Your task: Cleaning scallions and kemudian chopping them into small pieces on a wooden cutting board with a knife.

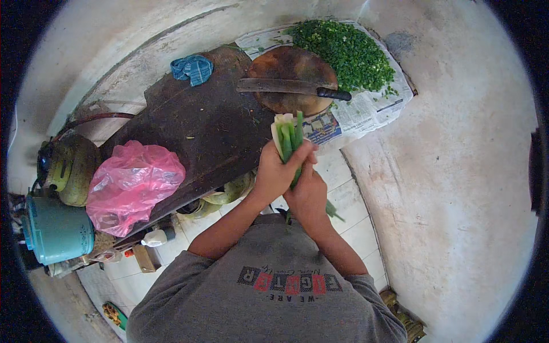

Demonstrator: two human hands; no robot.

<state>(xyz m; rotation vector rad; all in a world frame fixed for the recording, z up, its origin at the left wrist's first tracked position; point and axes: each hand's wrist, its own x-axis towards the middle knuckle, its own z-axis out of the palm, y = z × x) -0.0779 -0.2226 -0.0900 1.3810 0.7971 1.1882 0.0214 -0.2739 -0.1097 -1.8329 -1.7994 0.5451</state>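
Observation:
Both my hands grip one bunch of green onions (285,133) in front of my chest, its pale cut ends pointing away from me. My left hand (276,171) wraps the bunch from the left, its thumb across the stalks. Just below and to the right, my right hand (308,188) closes around the same bunch, and green leaf tips stick out beneath it. Beyond the bunch sits a round wooden chopping board (296,64). Across the board lies a large knife (283,85), its black handle to the right. A heap of chopped green onions (343,53) rests behind it on newspaper (364,109).
A dark tabletop (214,115) carries a blue cloth (192,69) and a crumpled pink plastic bag (135,184). At the left stand a turquoise bucket (60,229) and a green gas cylinder (77,171). A bare wall (454,184) closes off the right side.

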